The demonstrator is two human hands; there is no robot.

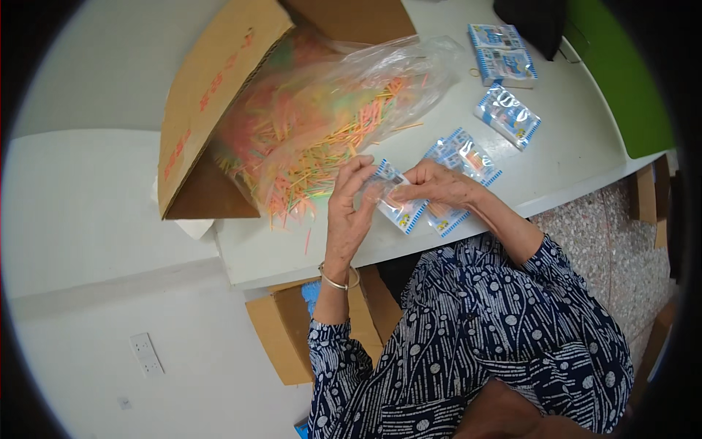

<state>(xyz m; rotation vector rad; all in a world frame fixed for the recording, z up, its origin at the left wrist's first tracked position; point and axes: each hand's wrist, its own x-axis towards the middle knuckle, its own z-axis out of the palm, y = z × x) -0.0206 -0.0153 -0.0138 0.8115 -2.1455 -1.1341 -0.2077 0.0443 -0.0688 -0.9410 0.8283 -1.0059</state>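
Between my two hands, over the table, is a small clear plastic packet with blue striped ends. My right hand pinches it between thumb and fingers. My left hand, with a bangle on its wrist, is closed at the packet's left edge, its thumb against the plastic; whether anything small is in those fingers is hidden. Similar packets lie overlapping beneath and behind my right hand. To the left, many thin colourful sticks spill from a large clear plastic bag.
A tipped cardboard box holds the bag at the left of the white table. Further right lie a single packet and a pile of packets. Open cardboard boxes stand below the near edge. A green surface is at the right.
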